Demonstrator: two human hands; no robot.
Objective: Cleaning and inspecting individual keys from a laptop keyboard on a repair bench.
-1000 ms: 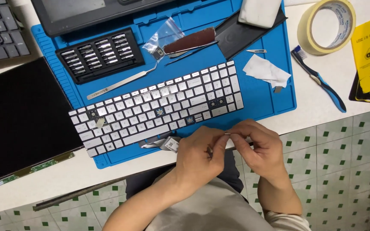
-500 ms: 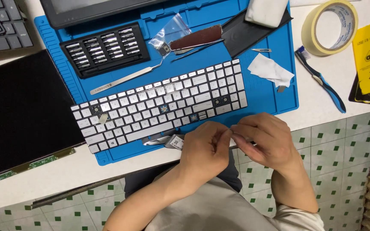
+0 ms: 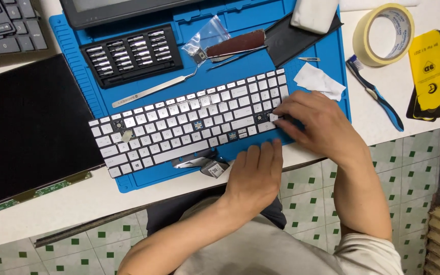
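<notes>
Keyboard: the white laptop keyboard (image 3: 189, 125) lies flat on the blue repair mat (image 3: 322, 48), several keycaps missing, near the tabletop (image 3: 378, 109) edge for easy reach.
Right hand: the right hand (image 3: 314, 125) presses fingertips (image 3: 277, 116) on a key at the right end; grip narrow, whether it pinches a keycap I cannot tell.
Left hand: the left hand (image 3: 255, 175) rests flat at the mat's near edge, grip loose and empty, likely steadying.
Tools: tweezers (image 3: 154, 90) and bit case (image 3: 131, 53) sit just behind, handy.

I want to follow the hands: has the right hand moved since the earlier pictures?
Yes. The right hand has gone up from the table edge onto the right end of the silver keyboard, fingertips on the keys.
</notes>
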